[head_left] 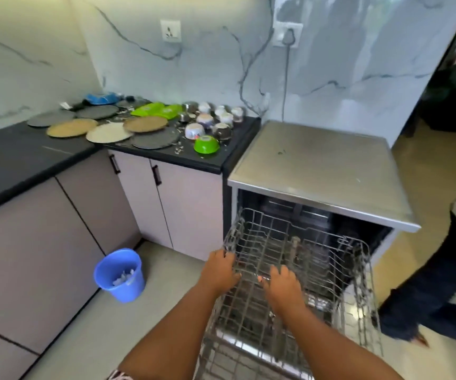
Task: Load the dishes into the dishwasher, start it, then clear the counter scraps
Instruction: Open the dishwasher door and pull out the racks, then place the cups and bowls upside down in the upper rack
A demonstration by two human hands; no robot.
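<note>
Head view: left hand and right hand, fingers curled over front rim of grey wire dishwasher rack, pulled out of open steel-topped dishwasher. Round flat plates in grey, tan and cream, patterned and green bowls and scattered scraps on black counter, left of dishwasher. Blue plastic bucket on floor.

A round blue plastic bucket stands on the pale tiled floor beside the grey cabinet doors. Two white wall sockets sit on the veined marble wall; a grey cable hangs from the right one. A second person's dark trouser leg stands at right.
</note>
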